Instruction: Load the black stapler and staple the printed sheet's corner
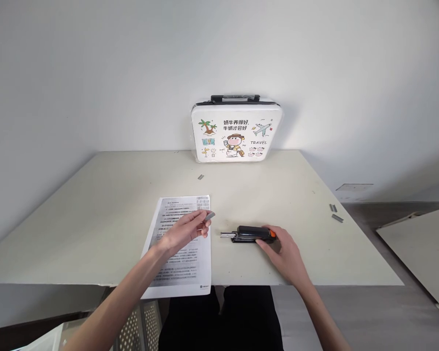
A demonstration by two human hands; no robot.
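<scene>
Between the fingertips of my left hand (192,226) is a short grey strip of staples (210,215), held just above the printed paper (179,268). My right hand (283,251) grips the rear end of a black stapler (254,233), near its orange part. The stapler lies on the table with its front pointing left, and a metal tray sticks out of that end. The paper lies left of the stapler and hangs slightly over the table's front edge.
A white carry case (237,134) with cartoon prints leans against the wall at the back. One staple strip (201,177) lies behind the paper; two more strips (335,213) lie by the table's right edge. Below the table's left front is a perforated bin (131,331).
</scene>
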